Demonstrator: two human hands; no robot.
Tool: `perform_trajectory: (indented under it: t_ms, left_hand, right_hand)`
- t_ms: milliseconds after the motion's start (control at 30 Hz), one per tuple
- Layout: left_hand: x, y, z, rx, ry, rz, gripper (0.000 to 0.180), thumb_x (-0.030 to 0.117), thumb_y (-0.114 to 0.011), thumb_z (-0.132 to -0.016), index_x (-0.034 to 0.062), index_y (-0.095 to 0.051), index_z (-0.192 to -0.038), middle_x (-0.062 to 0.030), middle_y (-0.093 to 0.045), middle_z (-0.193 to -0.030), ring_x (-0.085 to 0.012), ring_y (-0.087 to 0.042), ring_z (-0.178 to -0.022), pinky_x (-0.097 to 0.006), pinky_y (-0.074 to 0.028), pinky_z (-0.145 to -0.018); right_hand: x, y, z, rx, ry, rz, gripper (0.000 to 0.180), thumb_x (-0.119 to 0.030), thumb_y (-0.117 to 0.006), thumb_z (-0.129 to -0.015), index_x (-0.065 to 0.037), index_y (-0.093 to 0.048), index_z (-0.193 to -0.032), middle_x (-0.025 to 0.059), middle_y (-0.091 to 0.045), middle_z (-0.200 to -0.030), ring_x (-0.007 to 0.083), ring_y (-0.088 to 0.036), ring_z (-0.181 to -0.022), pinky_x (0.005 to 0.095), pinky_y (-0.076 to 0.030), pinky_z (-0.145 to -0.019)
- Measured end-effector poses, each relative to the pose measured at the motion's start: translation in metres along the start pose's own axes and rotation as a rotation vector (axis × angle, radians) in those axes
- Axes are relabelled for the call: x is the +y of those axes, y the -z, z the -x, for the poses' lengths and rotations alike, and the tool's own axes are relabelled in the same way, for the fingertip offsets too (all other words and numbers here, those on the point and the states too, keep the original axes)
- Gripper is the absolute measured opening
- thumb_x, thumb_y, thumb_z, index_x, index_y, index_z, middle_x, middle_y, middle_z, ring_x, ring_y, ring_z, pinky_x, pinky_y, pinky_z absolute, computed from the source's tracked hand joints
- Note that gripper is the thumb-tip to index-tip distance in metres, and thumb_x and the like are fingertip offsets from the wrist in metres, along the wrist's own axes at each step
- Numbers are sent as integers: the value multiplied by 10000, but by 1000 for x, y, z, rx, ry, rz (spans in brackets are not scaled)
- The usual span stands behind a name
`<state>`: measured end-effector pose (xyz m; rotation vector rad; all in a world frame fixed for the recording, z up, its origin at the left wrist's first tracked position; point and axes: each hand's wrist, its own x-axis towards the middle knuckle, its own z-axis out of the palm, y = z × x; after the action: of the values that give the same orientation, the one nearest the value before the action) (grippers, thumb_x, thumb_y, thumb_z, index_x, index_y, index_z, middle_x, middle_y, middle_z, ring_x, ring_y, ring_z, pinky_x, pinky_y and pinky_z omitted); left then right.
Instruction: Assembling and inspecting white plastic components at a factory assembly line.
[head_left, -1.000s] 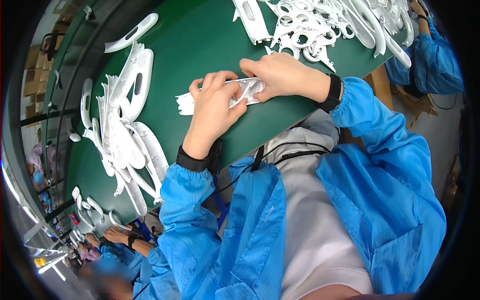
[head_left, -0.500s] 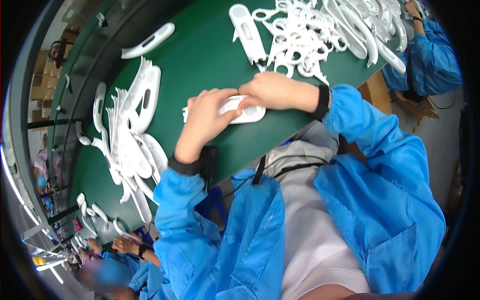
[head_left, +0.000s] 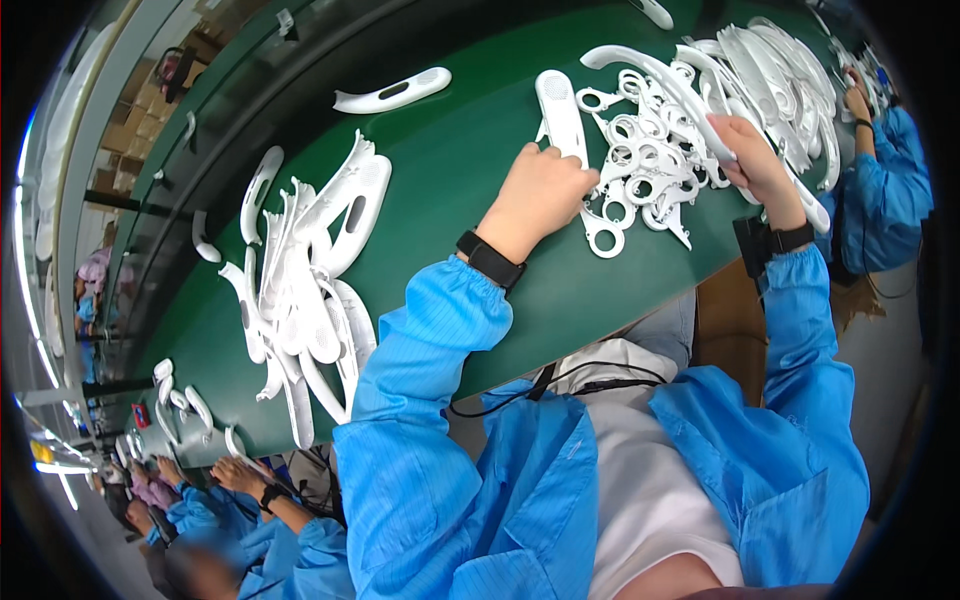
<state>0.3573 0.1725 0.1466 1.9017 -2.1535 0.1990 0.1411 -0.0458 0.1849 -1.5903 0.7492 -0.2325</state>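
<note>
White plastic is forming the curved part [head_left: 672,84] that the right hand [head_left: 755,160] is holding, with thumb and fingers closing around its near end; its far end is arching over the heap of ring-shaped pieces [head_left: 655,150]. The left hand [head_left: 540,195] is curling its fingers beside the near end of an oblong panel [head_left: 560,105], close to one loose ring piece [head_left: 592,226]. Its fingertips are facing away, so whether they are gripping or merely touching either one is something nobody can tell. Both white pieces are lying or hanging over the green table [head_left: 450,150], well apart from the larger heap of shells [head_left: 310,315] on the left.

Good handling is likely depending on a light grip at the curved part's rim, since a long, thin shape is probably flexing and its raised end is risking snagging the rings below. The left hand is best steadying its own piece flat, keeping fingers off any small tabs.

As for brands, labels or writing, no legible lettering is showing on the white pieces or the blue sleeves [head_left: 440,330].
</note>
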Motion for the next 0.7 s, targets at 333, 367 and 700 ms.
perform_trajectory:
  t_ms: [333,367,700]
  left_hand:
    - [-16,20,72,613,691,836,209,18,-501,-806,-33,-586,-990,-94,-614,-736,-183,-634,-638,-296,-499,-572]
    - [-16,17,91,658,838,1073,219,34,-491,-823,-44,-564,-1014,-95,-610,-759,-179,-625,-631,-293,-493,-560]
    - [29,33,190,192,1450,983,302,62,-409,-797,-21,-509,-1070,-85,-573,-717,-137,-533,-524,-293,-442,-552]
  right_hand:
    - [-36,-13,-186,5,-98,-155,389,-416,-605,-841,-28,-596,-870,33,-531,-604,136,-495,-483,254,-386,-451]
    - [-38,-10,-201,91,-245,-224,240,-255,-666,-815,-29,-599,-770,63,-548,-558,226,-554,-485,348,-432,-459]
    - [5,-85,-169,-177,422,1138,524,-251,-753,-694,-116,-576,-1168,170,-591,-1088,335,-554,-1060,398,-452,-877]
